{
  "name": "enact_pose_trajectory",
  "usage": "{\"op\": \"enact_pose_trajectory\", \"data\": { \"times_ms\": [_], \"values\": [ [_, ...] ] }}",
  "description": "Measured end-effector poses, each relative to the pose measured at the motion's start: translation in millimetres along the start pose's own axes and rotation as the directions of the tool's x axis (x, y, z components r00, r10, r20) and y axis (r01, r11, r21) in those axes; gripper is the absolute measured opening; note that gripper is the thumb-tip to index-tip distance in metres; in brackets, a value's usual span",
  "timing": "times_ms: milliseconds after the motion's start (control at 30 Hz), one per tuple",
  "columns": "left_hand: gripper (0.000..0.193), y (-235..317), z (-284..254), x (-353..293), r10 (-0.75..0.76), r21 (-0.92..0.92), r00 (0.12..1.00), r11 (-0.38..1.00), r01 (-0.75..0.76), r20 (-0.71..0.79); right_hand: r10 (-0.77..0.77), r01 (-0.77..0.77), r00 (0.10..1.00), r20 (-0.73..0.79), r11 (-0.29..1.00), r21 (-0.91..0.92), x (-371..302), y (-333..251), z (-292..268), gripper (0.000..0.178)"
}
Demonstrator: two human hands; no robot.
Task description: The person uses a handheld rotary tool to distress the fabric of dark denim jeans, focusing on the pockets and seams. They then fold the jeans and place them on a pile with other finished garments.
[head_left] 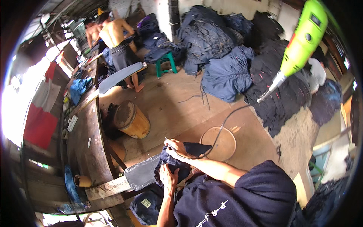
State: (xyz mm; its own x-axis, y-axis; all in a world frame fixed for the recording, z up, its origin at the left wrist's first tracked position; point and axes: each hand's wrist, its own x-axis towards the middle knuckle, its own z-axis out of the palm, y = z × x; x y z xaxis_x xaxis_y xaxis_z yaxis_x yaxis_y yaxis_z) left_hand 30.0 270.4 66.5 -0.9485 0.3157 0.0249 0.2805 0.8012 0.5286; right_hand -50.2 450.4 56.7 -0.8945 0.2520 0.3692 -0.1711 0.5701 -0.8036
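Note:
A dark blue denim garment [174,163] is pulled over the end of a board [141,174] wrapped in black plastic. My left hand [168,177] lies on the garment, its fingers bent and pressing into the cloth. My right hand [177,147] is closed around the slim handpiece of a rotary tool, just above the garment; a small tip shows past the fingers, and the rest is hidden. A thin black flexible shaft [223,126] runs from this hand up toward the bright green motor [308,34] hanging at upper right.
A round tan stool top [218,143] stands just beyond my hands, and a yellow drum [132,120] farther left. A long wooden bench [85,151] runs along the left. Heaps of dark garments [227,75] and a green stool [165,65] lie beyond; two people [115,34] work far left.

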Motion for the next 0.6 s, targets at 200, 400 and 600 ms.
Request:
{"op": "enact_pose_trajectory", "data": {
  "times_ms": [200, 400, 600],
  "values": [
    [0.046, 86, 35, 12, 0.082, -0.222, 0.924, 0.975, 0.002, 0.373, 0.343, -0.320, 0.915, -0.214, 0.938, 0.132, -25, 55, -97, 0.021],
    [0.100, 149, 160, 39, 0.061, -0.634, 0.663, 0.371, 0.679, 0.746, 0.291, -0.298, 0.947, -0.139, 0.954, -0.033, -9, 136, -158, 0.023],
    [0.068, 85, 121, 22, -0.077, -0.605, 0.700, 0.441, 0.663, 0.710, 0.082, -0.121, 0.960, 0.269, 0.984, 0.132, 38, 87, -66, 0.027]
  ]
}}
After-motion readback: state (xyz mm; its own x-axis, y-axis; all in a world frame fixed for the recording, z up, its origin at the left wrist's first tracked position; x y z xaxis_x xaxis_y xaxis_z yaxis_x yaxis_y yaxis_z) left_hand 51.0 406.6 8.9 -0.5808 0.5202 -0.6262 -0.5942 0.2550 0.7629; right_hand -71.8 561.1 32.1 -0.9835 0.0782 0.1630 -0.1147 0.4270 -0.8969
